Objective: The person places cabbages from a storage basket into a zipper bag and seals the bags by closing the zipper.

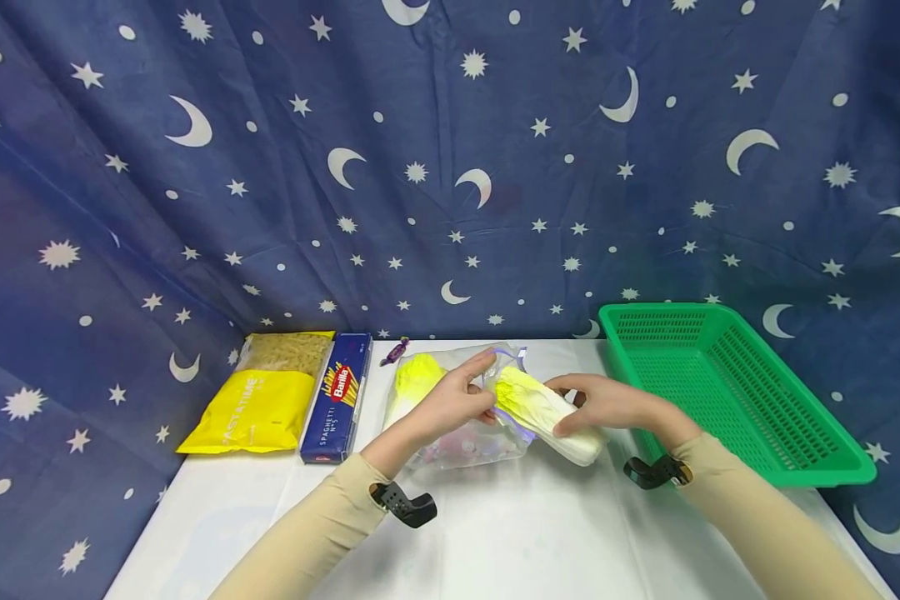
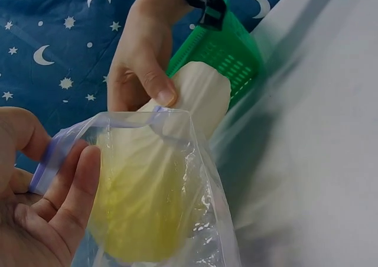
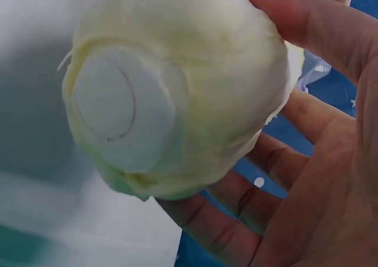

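Observation:
My right hand (image 1: 615, 404) grips a napa cabbage (image 1: 532, 404) near its white base, thumb on one side and fingers on the other. The cabbage tilts, its yellow leafy end inside the mouth of a clear zip bag (image 1: 468, 450). With my left hand (image 1: 453, 404) I pinch the bag's purple zip edge (image 2: 47, 160). Another yellow-and-white cabbage (image 1: 418, 379) lies at the bag's left side, partly hidden by my left hand. The right wrist view shows the cut round base (image 3: 124, 107) of the held cabbage up close.
A green plastic basket (image 1: 825, 478) stands on the right. To the left lie a blue spaghetti box (image 1: 337, 400) and a yellow pasta bag (image 1: 258, 408). A small purple-wrapped candy (image 1: 395, 351) is at the back of the white table (image 1: 540, 542), before a starry blue curtain (image 1: 450, 167).

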`<move>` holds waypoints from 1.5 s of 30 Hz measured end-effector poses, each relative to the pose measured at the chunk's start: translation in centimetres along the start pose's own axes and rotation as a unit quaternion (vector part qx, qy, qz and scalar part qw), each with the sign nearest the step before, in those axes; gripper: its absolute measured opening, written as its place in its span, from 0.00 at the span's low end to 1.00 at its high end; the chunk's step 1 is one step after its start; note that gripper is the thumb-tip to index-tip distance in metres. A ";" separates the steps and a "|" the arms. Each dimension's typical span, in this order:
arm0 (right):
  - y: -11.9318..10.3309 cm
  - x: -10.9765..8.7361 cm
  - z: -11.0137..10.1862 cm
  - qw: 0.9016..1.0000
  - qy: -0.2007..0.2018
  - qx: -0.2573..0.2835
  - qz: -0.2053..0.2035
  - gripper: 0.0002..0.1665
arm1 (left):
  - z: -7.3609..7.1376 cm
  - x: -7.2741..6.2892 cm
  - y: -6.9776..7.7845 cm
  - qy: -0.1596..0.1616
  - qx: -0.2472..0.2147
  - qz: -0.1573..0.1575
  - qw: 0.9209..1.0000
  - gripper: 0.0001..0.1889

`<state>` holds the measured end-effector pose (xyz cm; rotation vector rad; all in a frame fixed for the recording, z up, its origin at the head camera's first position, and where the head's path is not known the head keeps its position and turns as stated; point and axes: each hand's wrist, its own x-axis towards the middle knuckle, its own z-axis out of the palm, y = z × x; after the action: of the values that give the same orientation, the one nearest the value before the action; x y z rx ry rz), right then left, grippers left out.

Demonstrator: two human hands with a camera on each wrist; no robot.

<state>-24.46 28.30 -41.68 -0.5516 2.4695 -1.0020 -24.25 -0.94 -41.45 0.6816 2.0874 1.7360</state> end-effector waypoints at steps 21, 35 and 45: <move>-0.4 1.4 -0.1 0.987 -0.005 0.148 0.057 0.42 | 0.8 0.1 -0.6 -0.018 0.039 0.001 0.999 0.40; 0.1 2.1 0.3 0.941 -0.006 0.317 0.120 0.42 | 1.4 -0.5 -1.2 0.000 0.083 0.006 0.997 0.42; 0.7 2.6 0.8 0.890 -0.017 0.439 0.125 0.25 | 1.7 -0.8 -1.5 -0.007 0.096 -0.013 0.995 0.42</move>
<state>-26.35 27.01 -43.33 0.0526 1.7056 -1.7768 -22.90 -0.17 -43.29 0.7133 2.2634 1.5249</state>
